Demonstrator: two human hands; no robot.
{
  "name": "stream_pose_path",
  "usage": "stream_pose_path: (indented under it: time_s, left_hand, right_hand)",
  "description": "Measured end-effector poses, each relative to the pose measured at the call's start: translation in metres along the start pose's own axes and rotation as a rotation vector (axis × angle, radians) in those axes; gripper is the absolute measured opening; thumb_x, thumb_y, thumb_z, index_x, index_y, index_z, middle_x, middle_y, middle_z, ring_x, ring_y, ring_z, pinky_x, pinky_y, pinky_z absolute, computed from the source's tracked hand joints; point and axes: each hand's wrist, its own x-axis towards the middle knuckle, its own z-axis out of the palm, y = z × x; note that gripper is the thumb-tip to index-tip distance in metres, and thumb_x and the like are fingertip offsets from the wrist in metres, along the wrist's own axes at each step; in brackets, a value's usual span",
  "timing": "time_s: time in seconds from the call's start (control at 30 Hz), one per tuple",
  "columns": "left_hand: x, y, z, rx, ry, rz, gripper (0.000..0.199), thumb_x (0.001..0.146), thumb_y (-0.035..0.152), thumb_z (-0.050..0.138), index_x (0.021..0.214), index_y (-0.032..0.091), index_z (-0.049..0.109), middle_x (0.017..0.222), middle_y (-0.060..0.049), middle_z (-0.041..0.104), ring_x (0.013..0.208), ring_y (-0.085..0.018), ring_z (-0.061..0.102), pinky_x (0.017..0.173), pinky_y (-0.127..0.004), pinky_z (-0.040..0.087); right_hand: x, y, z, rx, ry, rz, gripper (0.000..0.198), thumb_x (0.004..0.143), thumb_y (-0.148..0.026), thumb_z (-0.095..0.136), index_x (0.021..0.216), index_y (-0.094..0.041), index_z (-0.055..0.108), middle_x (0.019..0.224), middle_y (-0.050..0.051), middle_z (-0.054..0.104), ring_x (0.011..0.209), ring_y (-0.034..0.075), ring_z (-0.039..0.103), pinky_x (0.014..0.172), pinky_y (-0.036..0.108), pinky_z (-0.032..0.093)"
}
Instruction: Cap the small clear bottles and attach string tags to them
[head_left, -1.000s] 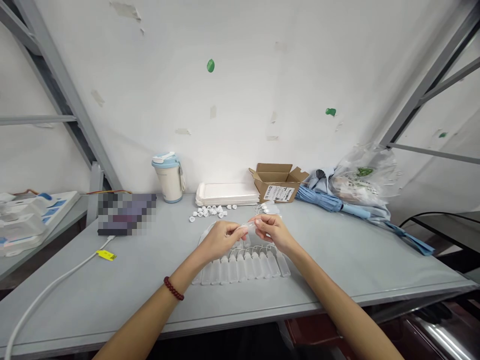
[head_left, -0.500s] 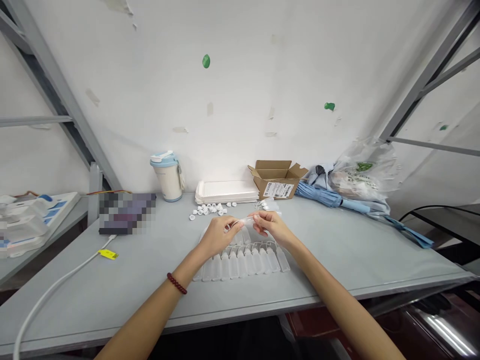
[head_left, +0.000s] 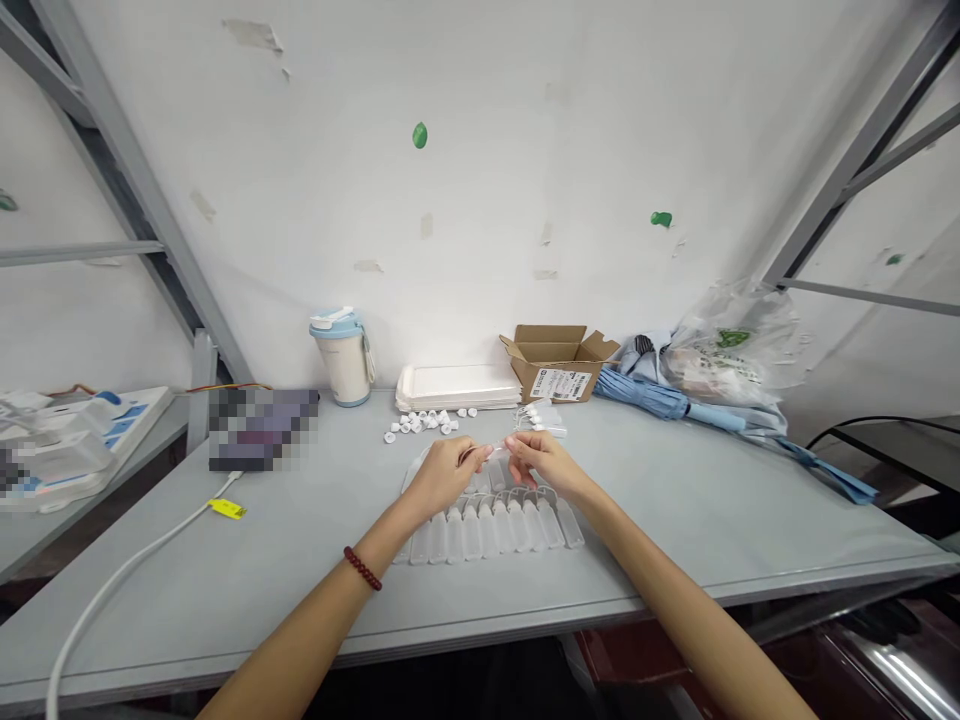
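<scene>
My left hand (head_left: 448,472) is closed in a pinch above the row of pieces, a thin white cord (head_left: 496,452) at its fingertips. Opposite it, my right hand (head_left: 546,462) pinches the same cord with thumb and forefinger, the other fingers curled. Fingers partly cover the cord, so its ends are hidden. Just below both hands lies a row of flat translucent plastic tubes (head_left: 491,530) with white cord loops at their tops. More such pieces (head_left: 498,474) lie behind that row, partly hidden by my hands.
Small white caps (head_left: 424,422) lie loose behind my left hand. Several corded clear pieces (head_left: 546,418) sit before an open cardboard box (head_left: 559,385). White trays (head_left: 457,386), a tumbler (head_left: 345,365), a blurred dark device (head_left: 262,430) with a white cable (head_left: 150,550), and a blue umbrella (head_left: 645,392) surround them.
A translucent piece stretched between my hands half a second ago; now only thin cord shows there. My hands have come slightly closer together and lower. The view has shifted a little.
</scene>
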Motion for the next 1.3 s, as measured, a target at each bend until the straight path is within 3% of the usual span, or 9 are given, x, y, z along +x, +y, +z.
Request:
stream_pose_path:
  time_s: [0.4,0.5,0.57,0.7,0.83,1.03,1.3]
  left_hand:
    - [-0.002,0.002,0.0,0.176,0.073,0.166,0.032,0.089,0.036,0.042,0.068,0.017,0.056,0.064,0.0,0.056,0.061,-0.014,0.048,0.059,-0.027,0.036]
    - [-0.001,0.001,-0.002,0.167,0.1,0.158,0.033,0.089,0.037,0.041,0.069,0.017,0.056,0.065,-0.001,0.058,0.062,-0.014,0.05,0.06,-0.027,0.038]
    - [0.001,-0.003,-0.007,0.15,0.151,0.139,0.03,0.089,0.037,0.041,0.074,0.017,0.058,0.069,-0.002,0.061,0.066,-0.015,0.053,0.063,-0.027,0.04]
    - [0.007,-0.019,-0.026,0.174,0.263,0.048,0.025,0.086,0.035,0.042,0.086,0.018,0.06,0.082,-0.004,0.068,0.075,-0.017,0.059,0.069,-0.027,0.044]
    - [0.014,-0.043,-0.052,0.367,0.334,-0.076,0.025,0.081,0.031,0.043,0.082,0.017,0.063,0.084,-0.006,0.07,0.078,-0.02,0.062,0.074,-0.029,0.045]
    - [0.016,-0.069,-0.082,0.494,0.414,-0.265,0.027,0.079,0.028,0.043,0.08,0.015,0.066,0.084,-0.008,0.072,0.082,-0.023,0.064,0.073,-0.027,0.045]
    - [0.016,-0.083,-0.084,0.581,0.325,-0.317,0.026,0.077,0.026,0.046,0.086,0.015,0.068,0.092,-0.009,0.071,0.087,-0.025,0.064,0.076,-0.029,0.045]
  right_hand:
    - [-0.001,0.001,0.001,0.037,-0.011,-0.026,0.041,0.08,-0.054,0.053,0.067,-0.015,0.056,0.043,-0.001,0.057,0.032,0.008,0.039,0.037,0.023,0.029]
    - [0.0,-0.001,-0.003,0.059,0.043,-0.022,0.042,0.079,-0.055,0.053,0.063,-0.015,0.055,0.046,0.0,0.056,0.035,0.009,0.04,0.04,0.024,0.03]
    - [0.002,-0.002,-0.011,0.069,0.166,-0.035,0.044,0.078,-0.056,0.055,0.06,-0.016,0.052,0.048,-0.001,0.054,0.038,0.009,0.04,0.042,0.024,0.03]
    - [0.005,0.006,-0.042,-0.087,0.557,-0.123,0.042,0.076,-0.055,0.056,0.058,-0.017,0.051,0.051,-0.001,0.049,0.046,0.009,0.037,0.047,0.025,0.032]
    - [0.01,0.025,-0.071,-0.342,0.773,-0.14,0.036,0.072,-0.049,0.057,0.081,-0.015,0.063,0.063,0.002,0.057,0.056,0.014,0.045,0.055,0.027,0.036]
    - [0.018,0.046,-0.08,-0.546,0.741,-0.11,0.027,0.073,-0.028,0.055,0.093,-0.015,0.068,0.098,0.01,0.068,0.067,0.018,0.053,0.072,0.035,0.043]
    - [0.024,0.059,-0.084,-0.748,0.734,-0.125,0.033,0.076,-0.02,0.051,0.103,-0.012,0.067,0.102,0.013,0.068,0.082,0.023,0.055,0.082,0.04,0.043]
